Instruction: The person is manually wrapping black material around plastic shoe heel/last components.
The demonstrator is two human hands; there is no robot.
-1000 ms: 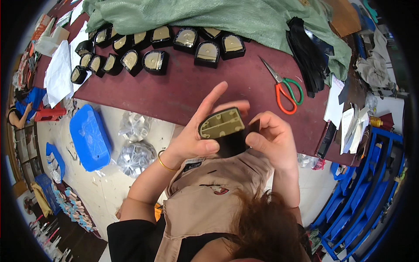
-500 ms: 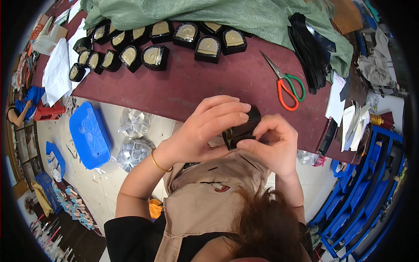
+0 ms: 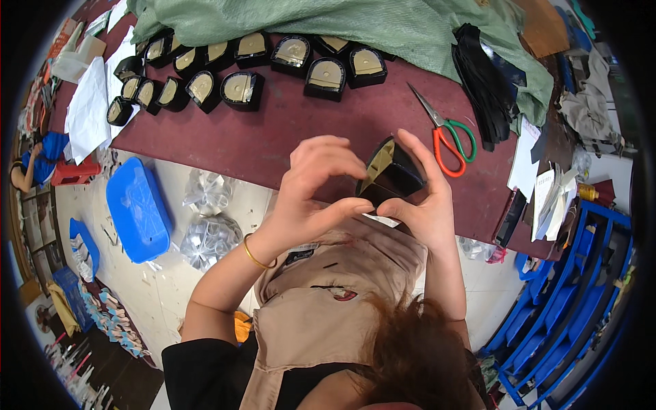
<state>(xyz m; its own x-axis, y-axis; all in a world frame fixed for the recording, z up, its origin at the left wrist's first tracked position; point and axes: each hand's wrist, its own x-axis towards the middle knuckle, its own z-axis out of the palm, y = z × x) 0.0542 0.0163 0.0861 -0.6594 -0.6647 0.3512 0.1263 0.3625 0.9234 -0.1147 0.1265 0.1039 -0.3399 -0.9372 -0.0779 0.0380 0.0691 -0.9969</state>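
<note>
My right hand grips a black block shoe heel between its thumb and fingers, above the table's front edge. The heel is tilted, with its tan, D-shaped face turned toward the left. Beside that face, my left hand is open, its fingers curved and its thumb apart below them. Its fingertips and thumb tip come close to the heel; whether they touch it, I cannot tell. Farther back on the table stand several similar black heels in loose rows, tan faces up.
Scissors with red and green handles lie on the dark red table. Black strips and a green woven sack are behind. Left on the floor are a blue basin and clear bags. A blue rack stands right.
The heel has turned so its tan face shows. My left hand has loosened from around it and moved slightly left; my right hand now wraps its right side.
</note>
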